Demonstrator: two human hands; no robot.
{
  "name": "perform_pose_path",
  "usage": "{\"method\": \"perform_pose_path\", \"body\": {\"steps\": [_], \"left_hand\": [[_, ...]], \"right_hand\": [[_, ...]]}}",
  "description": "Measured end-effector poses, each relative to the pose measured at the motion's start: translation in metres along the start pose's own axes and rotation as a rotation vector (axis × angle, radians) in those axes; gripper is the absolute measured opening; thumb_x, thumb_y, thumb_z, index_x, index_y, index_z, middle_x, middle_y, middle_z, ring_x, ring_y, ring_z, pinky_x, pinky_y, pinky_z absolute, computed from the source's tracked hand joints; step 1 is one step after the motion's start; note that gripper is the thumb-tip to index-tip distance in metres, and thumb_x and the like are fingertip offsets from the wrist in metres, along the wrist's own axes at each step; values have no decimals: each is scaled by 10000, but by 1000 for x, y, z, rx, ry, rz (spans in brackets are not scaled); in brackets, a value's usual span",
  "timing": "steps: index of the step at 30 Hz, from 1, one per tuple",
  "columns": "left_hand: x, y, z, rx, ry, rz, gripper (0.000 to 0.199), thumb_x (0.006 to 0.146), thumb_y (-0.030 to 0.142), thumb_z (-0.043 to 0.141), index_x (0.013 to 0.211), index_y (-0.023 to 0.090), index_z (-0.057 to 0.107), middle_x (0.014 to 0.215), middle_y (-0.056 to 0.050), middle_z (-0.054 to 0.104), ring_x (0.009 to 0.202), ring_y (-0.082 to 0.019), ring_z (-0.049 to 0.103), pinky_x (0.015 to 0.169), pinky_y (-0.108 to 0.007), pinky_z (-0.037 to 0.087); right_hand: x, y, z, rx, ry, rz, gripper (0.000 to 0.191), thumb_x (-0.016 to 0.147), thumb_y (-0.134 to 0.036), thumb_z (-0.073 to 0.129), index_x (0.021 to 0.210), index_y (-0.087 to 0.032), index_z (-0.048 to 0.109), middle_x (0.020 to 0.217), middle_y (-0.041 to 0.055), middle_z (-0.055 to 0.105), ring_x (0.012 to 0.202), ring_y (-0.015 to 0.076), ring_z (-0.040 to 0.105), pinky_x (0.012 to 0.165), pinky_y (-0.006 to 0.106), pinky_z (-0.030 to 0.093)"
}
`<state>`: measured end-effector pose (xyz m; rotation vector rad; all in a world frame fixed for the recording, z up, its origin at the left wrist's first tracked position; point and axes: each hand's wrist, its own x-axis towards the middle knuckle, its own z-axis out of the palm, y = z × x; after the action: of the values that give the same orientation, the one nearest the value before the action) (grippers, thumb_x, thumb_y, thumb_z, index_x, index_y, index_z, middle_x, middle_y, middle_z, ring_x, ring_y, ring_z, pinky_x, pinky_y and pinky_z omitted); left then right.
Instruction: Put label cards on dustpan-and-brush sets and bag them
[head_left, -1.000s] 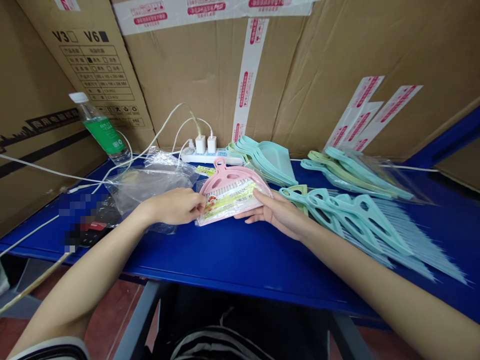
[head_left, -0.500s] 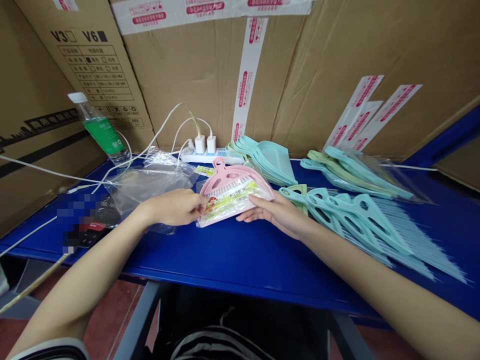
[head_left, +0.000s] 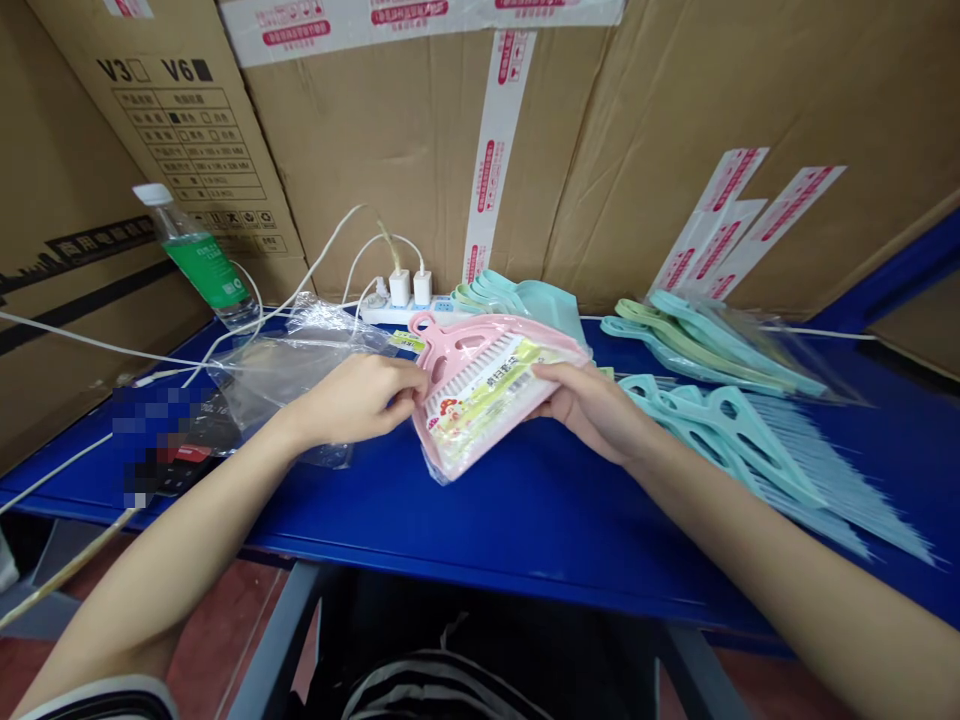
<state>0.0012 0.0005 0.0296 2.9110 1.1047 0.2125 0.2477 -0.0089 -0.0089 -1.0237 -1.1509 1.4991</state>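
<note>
A pink dustpan (head_left: 517,327) with a white-bristled brush (head_left: 480,367) lying in it is wrapped in clear plastic with a yellow-green printed label (head_left: 491,385). It is tilted above the blue table, handle loop to the upper left. My right hand (head_left: 592,400) grips its right side, thumb on top and fingers underneath. My left hand (head_left: 367,398) has curled fingers at the pan's left edge, pinching there; the fingertips are partly hidden. Beyond the pink pan, light blue and green dustpans (head_left: 551,300) are stacked. Light blue brushes (head_left: 739,440) lie fanned out beside my right forearm.
Wrapped dustpans (head_left: 712,345) lie at the back right. Clear plastic bags (head_left: 289,375) rest left, near a bottle with a green label (head_left: 206,270). A power strip (head_left: 375,313) with white cables stands before a cardboard wall (head_left: 405,150). A dark, partly blurred object (head_left: 199,440) lies left.
The pink dustpan has turned, its left lower corner swinging toward me and its right end rising rightward. My right hand has moved right with it; my left hand has shifted slightly up and right along its edge.
</note>
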Motion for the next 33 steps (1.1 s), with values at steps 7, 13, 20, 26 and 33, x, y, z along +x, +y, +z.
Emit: {"method": "perform_pose_path", "body": {"steps": [7, 13, 20, 26, 33], "left_hand": [[2, -2, -1, 274, 68, -231, 250, 818, 177, 369, 783, 188, 616, 781, -58, 688, 677, -184, 607, 572, -284, 390], [3, -2, -4, 329, 12, -352, 296, 907, 249, 300, 896, 183, 588, 818, -69, 692, 683, -200, 624, 569, -291, 394], [1, -8, 0, 142, -28, -335, 411, 978, 470, 244, 987, 177, 532, 889, -85, 685, 756, -211, 623, 650, -306, 434], [5, -12, 3, -251, -74, -231, 338, 951, 454, 293, 782, 206, 448, 737, -12, 550, 665, -147, 522, 635, -278, 420], [9, -16, 7, -419, 9, -310, 309, 947, 383, 328, 716, 204, 431, 691, 9, 471, 647, -127, 449, 635, -258, 408]], "right_hand": [[4, -6, -11, -57, -17, -25, 171, 829, -313, 643, 924, -172, 664, 973, 117, 756, 996, 294, 697, 846, 435, 573], [14, 1, -24, -88, 1, -109, 174, 814, -294, 684, 947, -202, 620, 1008, 79, 748, 996, 262, 699, 837, 426, 588], [18, 2, -25, -71, 100, -54, 82, 873, -224, 628, 910, -218, 555, 900, 35, 753, 874, 215, 728, 803, 400, 602], [13, -5, -16, -21, 194, -26, 348, 942, -221, 524, 1287, -246, 481, 940, 27, 758, 875, 205, 732, 789, 376, 613], [4, -14, -20, -334, -12, -64, 727, 897, -207, 521, 1550, -305, 216, 1363, 66, 611, 1106, 240, 666, 930, 441, 566]]}}
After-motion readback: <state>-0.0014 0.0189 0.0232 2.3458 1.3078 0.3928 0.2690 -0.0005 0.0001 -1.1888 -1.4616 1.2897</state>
